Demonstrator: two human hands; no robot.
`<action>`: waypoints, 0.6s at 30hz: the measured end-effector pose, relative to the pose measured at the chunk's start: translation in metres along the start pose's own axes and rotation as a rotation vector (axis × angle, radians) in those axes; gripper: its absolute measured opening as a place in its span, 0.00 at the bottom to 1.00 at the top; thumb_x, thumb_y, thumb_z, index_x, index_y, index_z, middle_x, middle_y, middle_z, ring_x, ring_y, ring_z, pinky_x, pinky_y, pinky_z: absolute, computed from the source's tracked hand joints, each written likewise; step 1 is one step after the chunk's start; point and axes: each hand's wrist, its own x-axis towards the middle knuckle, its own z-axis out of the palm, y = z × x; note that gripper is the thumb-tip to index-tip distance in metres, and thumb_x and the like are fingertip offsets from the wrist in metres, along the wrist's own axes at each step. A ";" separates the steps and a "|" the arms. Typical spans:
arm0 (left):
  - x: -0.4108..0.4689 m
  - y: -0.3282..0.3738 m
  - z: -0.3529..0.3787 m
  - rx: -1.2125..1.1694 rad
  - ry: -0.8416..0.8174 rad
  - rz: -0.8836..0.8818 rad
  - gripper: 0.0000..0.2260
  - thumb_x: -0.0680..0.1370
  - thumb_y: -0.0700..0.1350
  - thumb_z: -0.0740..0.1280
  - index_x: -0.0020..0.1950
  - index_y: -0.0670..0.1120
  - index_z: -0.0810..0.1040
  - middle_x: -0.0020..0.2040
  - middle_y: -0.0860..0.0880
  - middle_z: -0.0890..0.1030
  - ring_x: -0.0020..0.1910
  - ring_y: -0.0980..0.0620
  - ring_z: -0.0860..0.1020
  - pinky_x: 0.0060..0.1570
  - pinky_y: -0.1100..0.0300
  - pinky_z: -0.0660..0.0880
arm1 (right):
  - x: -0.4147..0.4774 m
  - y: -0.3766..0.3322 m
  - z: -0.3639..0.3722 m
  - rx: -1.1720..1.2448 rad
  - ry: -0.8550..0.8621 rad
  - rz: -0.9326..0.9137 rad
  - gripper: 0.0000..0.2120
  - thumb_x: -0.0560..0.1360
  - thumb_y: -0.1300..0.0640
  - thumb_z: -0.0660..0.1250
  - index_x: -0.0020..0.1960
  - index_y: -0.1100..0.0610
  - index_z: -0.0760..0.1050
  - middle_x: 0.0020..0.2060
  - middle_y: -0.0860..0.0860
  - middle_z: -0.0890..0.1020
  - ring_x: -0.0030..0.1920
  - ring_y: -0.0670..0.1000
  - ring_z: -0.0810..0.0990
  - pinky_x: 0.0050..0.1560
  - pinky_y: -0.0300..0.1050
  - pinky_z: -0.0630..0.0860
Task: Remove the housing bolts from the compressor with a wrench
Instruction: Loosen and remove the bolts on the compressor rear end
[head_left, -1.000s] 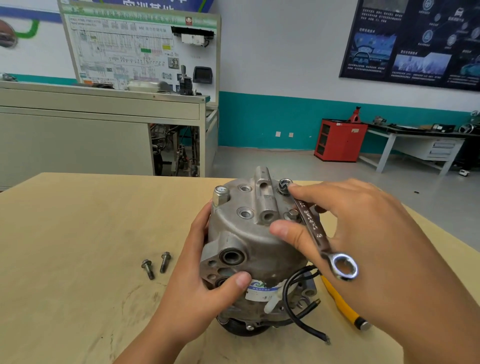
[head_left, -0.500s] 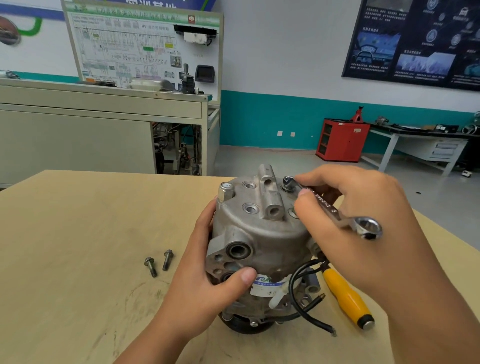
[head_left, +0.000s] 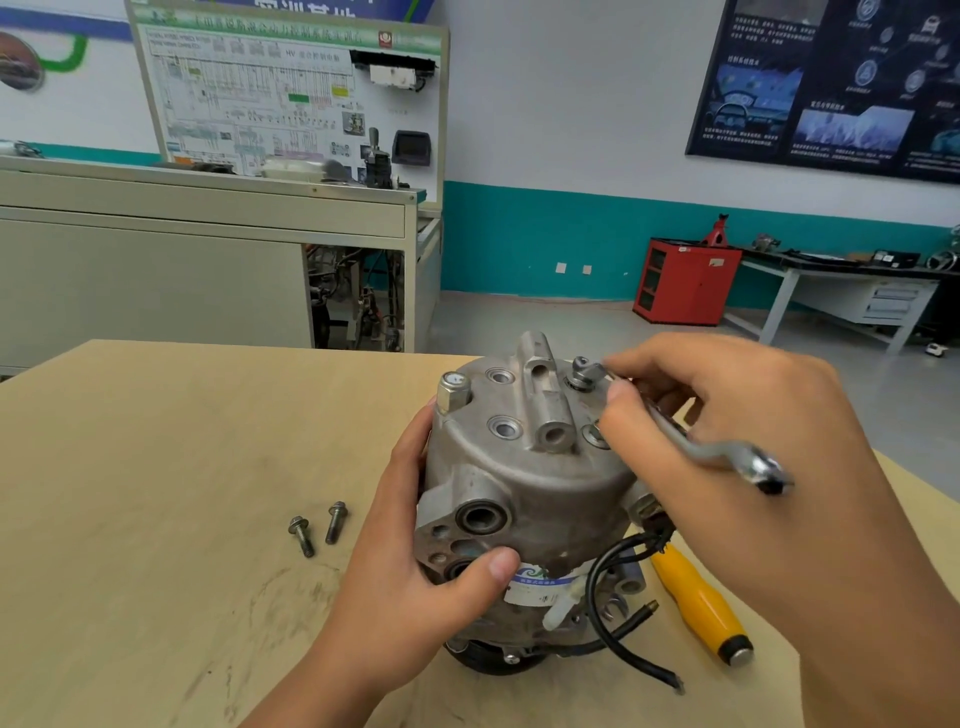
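A grey metal compressor (head_left: 519, 483) stands upright on the wooden table (head_left: 156, 467). My left hand (head_left: 415, 582) grips its left side, thumb across the front near the label. My right hand (head_left: 737, 457) holds a steel wrench (head_left: 717, 452) by the shaft. The wrench's far end sits on a raised bolt (head_left: 581, 371) on the top face at the right. Its ring end sticks out to the right over my hand. A hex fitting (head_left: 453, 391) stands at the top left. Two removed bolts (head_left: 317, 527) lie on the table to the left.
A yellow-handled screwdriver (head_left: 701, 603) lies on the table right of the compressor, under my right forearm. Black cables (head_left: 618, 613) hang from the compressor's right side. Beyond the table stand a beige training bench (head_left: 208, 249), a red cabinet (head_left: 685, 280) and a workbench (head_left: 857, 291).
My right hand swung the wrench handle from pointing toward me to out to the right, its end staying on the bolt. The bolt now stands higher. My left hand kept its grip.
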 end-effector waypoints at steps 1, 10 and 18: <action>0.000 0.000 0.000 -0.002 -0.003 -0.005 0.37 0.63 0.59 0.71 0.67 0.76 0.58 0.69 0.61 0.71 0.67 0.60 0.71 0.58 0.70 0.70 | -0.002 -0.001 0.000 -0.007 0.006 -0.007 0.13 0.73 0.50 0.62 0.40 0.56 0.82 0.32 0.50 0.81 0.32 0.47 0.76 0.34 0.40 0.75; 0.001 0.002 0.000 -0.008 -0.006 0.004 0.37 0.63 0.58 0.71 0.68 0.74 0.59 0.68 0.61 0.72 0.66 0.61 0.72 0.56 0.71 0.71 | 0.004 -0.021 0.003 -0.093 -0.100 0.026 0.19 0.73 0.47 0.52 0.39 0.56 0.78 0.34 0.52 0.78 0.36 0.53 0.75 0.38 0.50 0.73; 0.001 0.002 0.001 0.031 0.001 -0.013 0.39 0.63 0.61 0.71 0.71 0.69 0.57 0.69 0.62 0.70 0.67 0.62 0.71 0.56 0.73 0.69 | 0.013 -0.053 0.014 -0.234 -0.008 0.059 0.20 0.77 0.45 0.46 0.30 0.51 0.51 0.23 0.46 0.57 0.25 0.43 0.54 0.26 0.38 0.48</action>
